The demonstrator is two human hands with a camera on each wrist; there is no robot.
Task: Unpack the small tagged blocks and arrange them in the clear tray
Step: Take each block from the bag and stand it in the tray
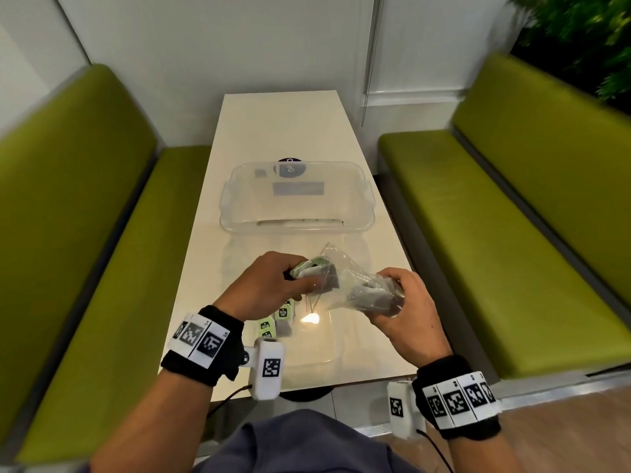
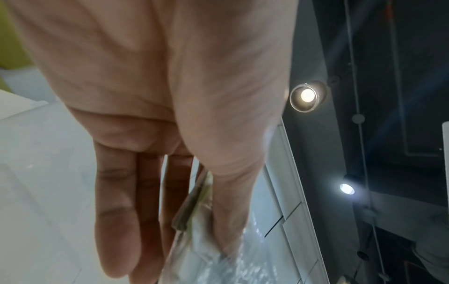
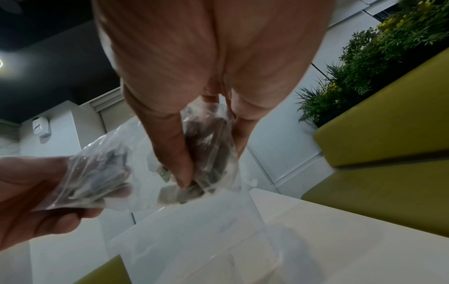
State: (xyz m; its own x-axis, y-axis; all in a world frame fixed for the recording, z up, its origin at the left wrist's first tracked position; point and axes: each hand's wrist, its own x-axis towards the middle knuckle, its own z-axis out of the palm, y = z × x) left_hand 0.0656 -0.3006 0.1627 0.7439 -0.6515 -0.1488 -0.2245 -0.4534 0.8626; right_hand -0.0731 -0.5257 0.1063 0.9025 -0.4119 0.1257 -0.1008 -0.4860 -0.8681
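Note:
A clear plastic bag (image 1: 355, 278) with small dark tagged blocks inside hangs above the near half of the table, held between both hands. My left hand (image 1: 293, 281) grips a bundle of green-tagged blocks (image 1: 312, 268) at the bag's left end. In the left wrist view the left hand's thumb and fingers (image 2: 116, 211) pinch those blocks (image 2: 194, 207). My right hand (image 1: 392, 295) squeezes the bag's other end, with blocks bunched inside it. In the right wrist view the right hand's fingers (image 3: 175, 153) curl round the bag (image 3: 209, 146). The clear tray (image 1: 297, 228) stands mid-table. Several blocks (image 1: 278, 320) lie on the table below my left hand.
The cream table (image 1: 280, 124) runs away from me between two green benches (image 1: 85, 233) (image 1: 512, 216). A flat clear lid (image 1: 314, 349) lies near the table's front edge. A dark round sticker (image 1: 292, 165) shows through the tray's far side.

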